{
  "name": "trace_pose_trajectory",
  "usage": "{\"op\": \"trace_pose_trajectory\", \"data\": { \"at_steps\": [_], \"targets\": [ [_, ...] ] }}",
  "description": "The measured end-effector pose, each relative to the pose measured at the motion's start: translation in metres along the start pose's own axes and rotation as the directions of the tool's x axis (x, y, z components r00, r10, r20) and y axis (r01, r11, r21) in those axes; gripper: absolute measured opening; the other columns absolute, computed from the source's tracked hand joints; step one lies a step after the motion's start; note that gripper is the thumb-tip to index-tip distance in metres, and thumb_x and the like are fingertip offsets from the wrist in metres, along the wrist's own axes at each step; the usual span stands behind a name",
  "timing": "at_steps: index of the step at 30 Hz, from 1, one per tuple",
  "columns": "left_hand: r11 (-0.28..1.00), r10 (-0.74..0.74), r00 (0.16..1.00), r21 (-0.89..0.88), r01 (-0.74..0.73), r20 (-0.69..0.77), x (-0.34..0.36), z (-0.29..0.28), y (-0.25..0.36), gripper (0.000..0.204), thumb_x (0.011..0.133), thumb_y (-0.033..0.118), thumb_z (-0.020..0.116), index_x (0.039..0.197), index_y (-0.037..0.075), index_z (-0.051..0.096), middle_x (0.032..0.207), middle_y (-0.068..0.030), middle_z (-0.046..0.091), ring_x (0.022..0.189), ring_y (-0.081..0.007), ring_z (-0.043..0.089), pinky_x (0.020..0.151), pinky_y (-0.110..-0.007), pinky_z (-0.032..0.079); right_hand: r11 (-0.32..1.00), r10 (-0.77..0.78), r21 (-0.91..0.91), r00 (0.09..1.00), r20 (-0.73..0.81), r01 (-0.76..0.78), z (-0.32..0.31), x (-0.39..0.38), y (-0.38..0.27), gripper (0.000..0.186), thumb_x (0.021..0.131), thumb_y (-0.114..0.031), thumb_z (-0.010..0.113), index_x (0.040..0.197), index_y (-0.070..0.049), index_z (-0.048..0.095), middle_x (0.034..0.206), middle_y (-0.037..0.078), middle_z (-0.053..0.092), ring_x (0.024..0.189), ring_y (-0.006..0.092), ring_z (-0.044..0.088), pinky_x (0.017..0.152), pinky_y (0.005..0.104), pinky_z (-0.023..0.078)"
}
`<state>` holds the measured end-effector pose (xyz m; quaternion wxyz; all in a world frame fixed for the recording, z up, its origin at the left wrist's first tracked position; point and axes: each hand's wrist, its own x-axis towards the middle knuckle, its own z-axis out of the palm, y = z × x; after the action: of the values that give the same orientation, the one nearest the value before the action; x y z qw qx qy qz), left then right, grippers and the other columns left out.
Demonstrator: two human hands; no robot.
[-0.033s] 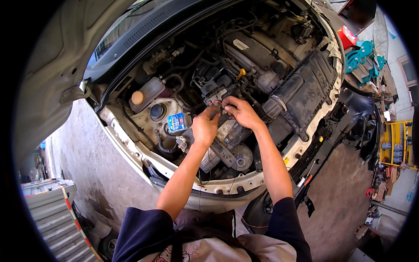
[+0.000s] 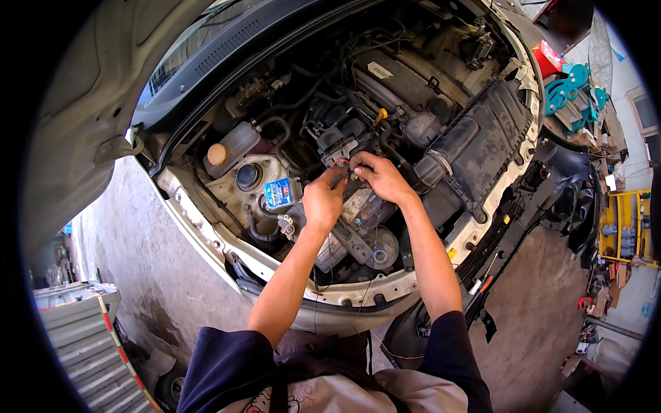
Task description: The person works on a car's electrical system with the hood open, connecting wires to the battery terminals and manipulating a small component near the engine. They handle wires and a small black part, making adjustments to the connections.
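Over the middle of a car's engine bay my two hands come together, fingertips almost meeting. A thin red wire (image 2: 340, 162) arcs between them. My left hand (image 2: 324, 198) is closed in a pinch at the wire's left end. From the other side my right hand (image 2: 383, 178) pinches with thumb and forefinger at its right end. The wire's exact ends are hidden by the fingers. Just beyond the hands lies a dark engine part with hoses (image 2: 339, 134). Left of my left hand, a small blue box (image 2: 279, 193) rests beside a metal fitting (image 2: 286, 224).
A coolant tank (image 2: 237, 143) with a tan cap stands at left. The black air filter housing (image 2: 485, 144) fills the right side, near a yellow dipstick handle (image 2: 380, 116). The raised hood (image 2: 82, 89) hangs at far left. Outside are a yellow rack (image 2: 623, 227) and teal parts (image 2: 566, 89).
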<state>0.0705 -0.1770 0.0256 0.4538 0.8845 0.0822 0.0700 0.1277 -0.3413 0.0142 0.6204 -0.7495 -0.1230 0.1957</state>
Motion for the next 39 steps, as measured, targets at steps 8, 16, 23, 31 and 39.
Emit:
{"op": "trace_pose_trajectory", "data": {
  "at_steps": [8,16,23,31,39],
  "targets": [
    [0.997,-0.079,0.994,0.018,0.078,0.074,0.002,-0.005,0.002,0.016,0.085,0.018,0.074,0.100,0.011,0.075,0.090,-0.0140,0.072,0.080,-0.0321,0.070,0.072,-0.038,0.053,0.937,-0.113,-0.340,0.992,-0.062,0.085,-0.001,-0.001,0.000,0.015,0.093,-0.015,0.064,0.106,-0.008,0.066,0.110,0.012,0.058,0.108,0.0317,0.056,0.093,0.0424,0.045],
    [0.997,0.078,0.997,-0.013,-0.077,0.030,0.002,-0.006,-0.009,0.015,0.086,0.013,0.073,0.099,0.007,0.074,0.084,-0.0147,0.071,0.071,-0.0239,0.066,0.067,-0.035,0.052,0.833,-0.179,-0.536,0.984,-0.027,0.137,0.007,-0.007,-0.023,0.013,0.091,-0.017,0.065,0.101,-0.009,0.066,0.108,0.010,0.061,0.109,0.0323,0.054,0.095,0.0463,0.042],
    [0.979,0.195,0.979,0.051,-0.198,0.053,0.003,-0.009,-0.007,0.016,0.090,0.015,0.069,0.101,0.005,0.073,0.083,-0.0181,0.070,0.072,-0.0321,0.068,0.066,-0.037,0.052,0.817,-0.260,-0.551,0.962,-0.089,0.170,0.014,-0.012,-0.024,0.013,0.086,-0.014,0.068,0.096,-0.005,0.066,0.099,0.012,0.062,0.103,0.0337,0.055,0.090,0.0440,0.045],
    [0.996,0.079,0.969,0.023,-0.087,0.236,0.007,-0.024,0.006,0.018,0.091,0.018,0.064,0.102,0.005,0.071,0.094,-0.0219,0.068,0.090,-0.0411,0.066,0.075,-0.044,0.052,0.819,-0.308,-0.539,0.943,-0.126,0.195,0.019,-0.013,-0.020,0.013,0.084,-0.011,0.069,0.094,-0.004,0.066,0.097,0.013,0.061,0.099,0.0346,0.055,0.089,0.0433,0.046],
    [0.925,-0.049,0.919,-0.329,0.189,0.391,0.018,-0.019,-0.014,0.017,0.092,0.012,0.065,0.094,-0.005,0.069,0.069,-0.0026,0.060,0.055,-0.0115,0.049,0.051,-0.029,0.039,0.786,-0.414,-0.560,0.895,-0.162,0.262,0.025,-0.024,-0.019,0.009,0.085,-0.008,0.067,0.092,-0.004,0.064,0.094,0.012,0.059,0.096,0.0348,0.055,0.086,0.0442,0.045]
  ]
}}
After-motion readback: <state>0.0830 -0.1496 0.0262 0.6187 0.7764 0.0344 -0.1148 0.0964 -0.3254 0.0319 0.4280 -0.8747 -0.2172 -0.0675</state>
